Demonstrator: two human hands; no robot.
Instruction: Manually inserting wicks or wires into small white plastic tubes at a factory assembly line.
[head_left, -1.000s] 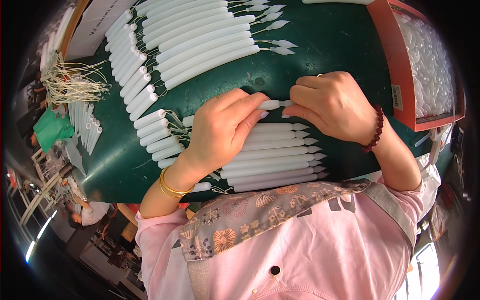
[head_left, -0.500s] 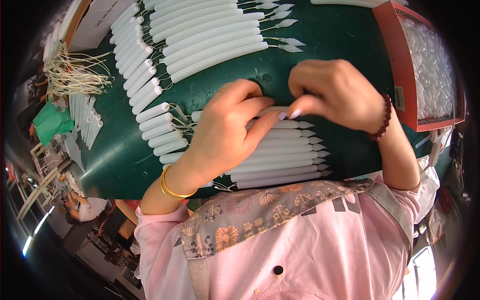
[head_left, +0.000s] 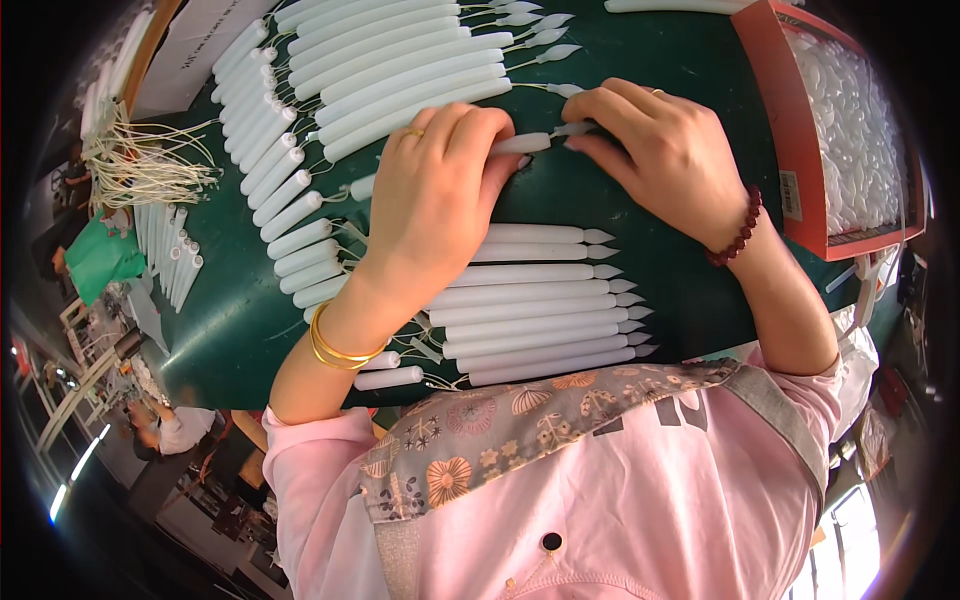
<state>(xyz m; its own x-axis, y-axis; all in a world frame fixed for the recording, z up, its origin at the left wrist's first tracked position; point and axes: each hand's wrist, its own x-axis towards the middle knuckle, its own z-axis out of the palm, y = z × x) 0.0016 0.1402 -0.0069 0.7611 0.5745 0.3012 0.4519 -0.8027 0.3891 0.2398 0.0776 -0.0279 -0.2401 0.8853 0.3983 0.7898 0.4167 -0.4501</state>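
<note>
Well left of the red box (head_left: 788, 130), the left hand (head_left: 437, 170) is clamped around a white tube (head_left: 524, 144); nearer the box, the right hand (head_left: 665, 150) pinches a flame-shaped tip (head_left: 573, 129) by the tube's end. A crooked push or tight pinch could crease the tip.

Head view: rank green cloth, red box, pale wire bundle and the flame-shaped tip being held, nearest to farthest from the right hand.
1. Flame-shaped tip, in the right hand
2. Red box, to the hand's right
3. Pale wire bundle, far left
4. Green cloth, farther left, lower in view
</note>
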